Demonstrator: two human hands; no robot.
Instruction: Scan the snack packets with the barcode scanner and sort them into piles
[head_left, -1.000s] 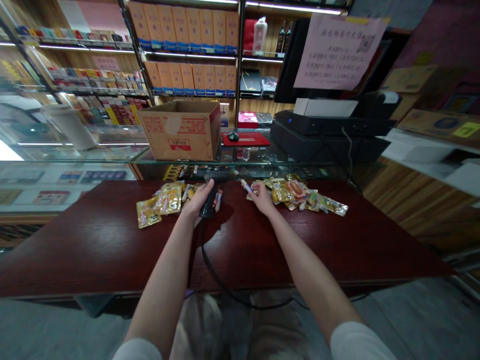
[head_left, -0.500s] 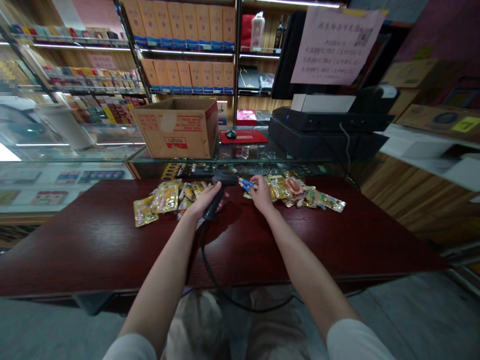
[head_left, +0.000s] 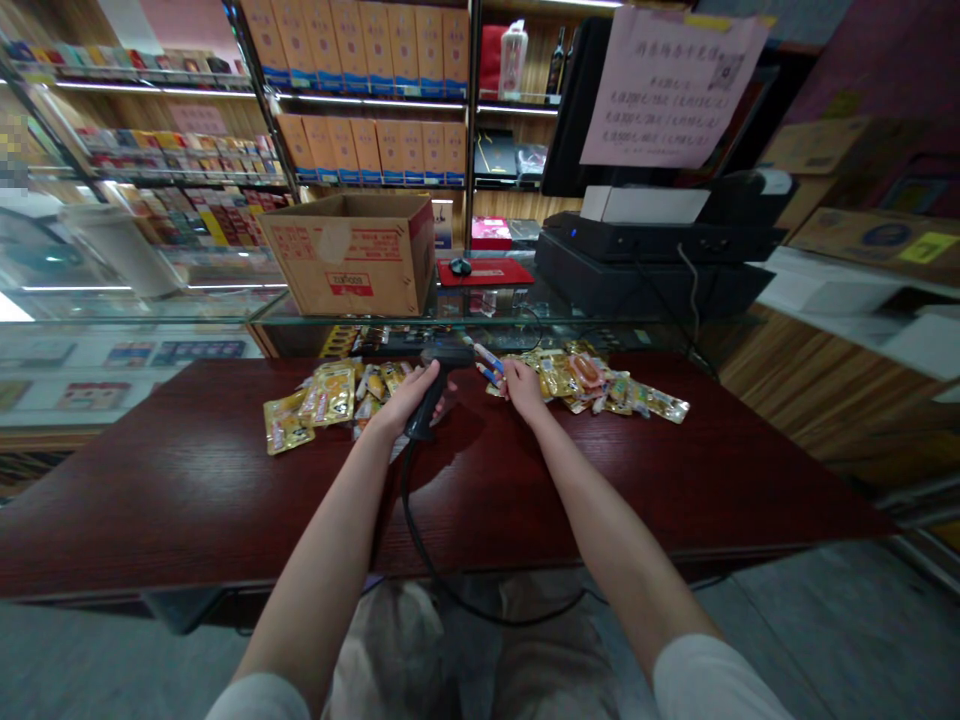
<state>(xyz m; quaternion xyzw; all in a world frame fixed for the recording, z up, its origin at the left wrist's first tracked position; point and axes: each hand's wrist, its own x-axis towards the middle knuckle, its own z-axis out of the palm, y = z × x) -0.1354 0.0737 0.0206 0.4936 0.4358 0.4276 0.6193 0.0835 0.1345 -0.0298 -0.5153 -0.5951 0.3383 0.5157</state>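
Observation:
A black barcode scanner is gripped in my left hand, its head pointing right and its cable hanging down over the table's front edge. My right hand is closed on a slim blue-and-white snack packet, held just in front of the scanner's head. The packet's exact kind is too small to read. To the left of my left hand lies a pile of gold snack packets. Beside and behind my right hand, a second pile of snack packets spreads to the right.
The dark red table carries both piles. Behind it, a glass counter holds an open cardboard box, a mouse on a red pad, and a monitor above a black cash drawer. Stocked shelves stand at the back.
My right hand has turned slightly, and the blue-and-white packet now angles up more toward the scanner's head. The left hand keeps its hold on the scanner; both piles look the same.

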